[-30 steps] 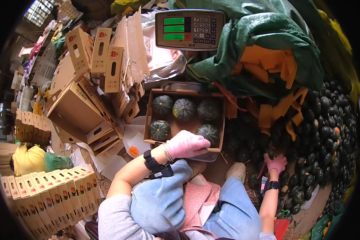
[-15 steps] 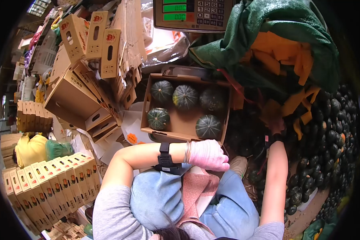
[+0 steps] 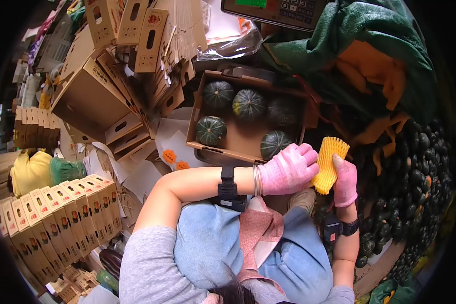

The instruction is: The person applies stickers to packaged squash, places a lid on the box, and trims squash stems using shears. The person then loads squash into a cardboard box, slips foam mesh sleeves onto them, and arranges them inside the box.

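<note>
My right hand (image 3: 345, 182), in a pink glove, grips a yellow foam net sleeve (image 3: 331, 164), thumb lying along its side. My left hand (image 3: 290, 171), also pink-gloved, has its fingers curled in against the sleeve's left edge; the fingertips are partly hidden. Just beyond my hands lies an open cardboard box (image 3: 233, 148). Inside it are several dark green pumpkins, among them a striped one (image 3: 211, 130) at the near left and another (image 3: 275, 144) at the near right, close to my left hand. A pumpkin at the far right is in shadow.
A green woven sack (image 3: 390, 45) with orange-yellow pieces inside stands at the far right. Dark green pumpkins (image 3: 415, 172) are heaped along the right. Folded cartons (image 3: 104, 104) and a row of printed boxes (image 3: 61, 223) fill the left. A scale (image 3: 278, 10) sits at the top.
My right hand has come back from near the sack, now holding the yellow foam net sleeve. My left hand has risen slightly rightward to meet it. The whole view has shifted a little.
</note>
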Demonstrator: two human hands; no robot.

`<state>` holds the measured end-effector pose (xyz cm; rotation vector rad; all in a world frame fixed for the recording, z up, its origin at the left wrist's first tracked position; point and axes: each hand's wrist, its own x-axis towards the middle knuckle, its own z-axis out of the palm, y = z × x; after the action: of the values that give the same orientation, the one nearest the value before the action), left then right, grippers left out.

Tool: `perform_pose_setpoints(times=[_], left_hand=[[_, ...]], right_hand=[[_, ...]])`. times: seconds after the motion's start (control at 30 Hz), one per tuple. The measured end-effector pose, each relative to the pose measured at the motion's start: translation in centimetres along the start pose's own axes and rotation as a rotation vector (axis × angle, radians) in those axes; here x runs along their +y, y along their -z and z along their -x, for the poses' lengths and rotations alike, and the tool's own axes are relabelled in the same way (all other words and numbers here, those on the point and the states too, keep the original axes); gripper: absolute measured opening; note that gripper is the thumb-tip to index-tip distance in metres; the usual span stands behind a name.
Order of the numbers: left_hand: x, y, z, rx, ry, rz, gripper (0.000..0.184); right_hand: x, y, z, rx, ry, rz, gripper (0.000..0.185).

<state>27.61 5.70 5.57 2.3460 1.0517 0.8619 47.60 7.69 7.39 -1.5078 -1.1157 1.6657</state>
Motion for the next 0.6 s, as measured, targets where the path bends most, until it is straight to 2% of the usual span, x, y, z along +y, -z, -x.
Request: perform_pose_setpoints(times=[0.07, 0.1, 0.17, 0.2, 0.27, 0.3, 0.33, 0.37, 0.43, 0.47, 0.5, 0.57, 0.6], left_hand=[[0.1, -0.2, -0.2, 0.048, -0.028, 0.115, 0.027], [0.2, -0.1, -0.2, 0.090, -0.042, 0.211, 0.025], [0.2, 0.6, -0.2, 0.144, -0.030, 0.405, 0.023], [0.0, 1.0, -0.2, 0.158, -0.004, 0.503, 0.022], [-0.4, 1.4, -0.1, 0.174, 0.058, 0.647, 0.020], [-0.6, 1.0, -0.2, 0.257, 0.068, 0.715, 0.017], [-0.7, 1.2, -0.3, 0.280, 0.089, 0.678, 0.016], [-0.8, 1.6, -0.5, 0.303, 0.112, 0.643, 0.016], [-0.7, 2.6, -0.6, 0.175, 0.164, 0.498, 0.018], [-0.9, 2.4, -0.9, 0.213, 0.163, 0.455, 0.023], [-0.8, 2.5, -1.2, 0.250, 0.342, 0.505, 0.022], [-2.0, 2.7, -1.9, 0.247, 0.560, 0.697, 0.024], [-3.1, 3.3, -2.1, 0.188, 0.644, 1.130, 0.026]], right_hand=[[-0.4, -0.5, 0.5, -0.063, -0.026, -0.292, 0.037], [-1.2, -0.9, 1.0, -0.167, 0.014, -0.331, 0.047], [-1.1, -1.9, 1.5, -0.335, 0.336, -0.164, 0.059], [-1.8, -2.6, 2.1, -0.278, 0.380, -0.054, 0.067], [-1.7, -2.7, 2.0, -0.201, 0.383, 0.048, 0.059], [-1.3, -2.2, 1.5, -0.175, 0.380, 0.083, 0.054], [-1.2, -2.3, 1.5, -0.094, 0.329, 0.031, 0.048], [-0.4, -1.6, 0.8, -0.073, 0.378, -0.024, 0.042], [-0.5, -3.0, -0.2, 0.132, 0.478, 0.073, 0.041], [-1.1, -3.7, -0.2, 0.124, 0.515, 0.224, 0.044], [-1.3, -4.4, -0.4, 0.117, 0.540, 0.244, 0.046], [-2.4, -6.3, -1.3, 0.193, 0.590, 0.164, 0.037], [-3.0, -5.7, -2.1, 0.163, 0.603, 0.320, 0.030]])
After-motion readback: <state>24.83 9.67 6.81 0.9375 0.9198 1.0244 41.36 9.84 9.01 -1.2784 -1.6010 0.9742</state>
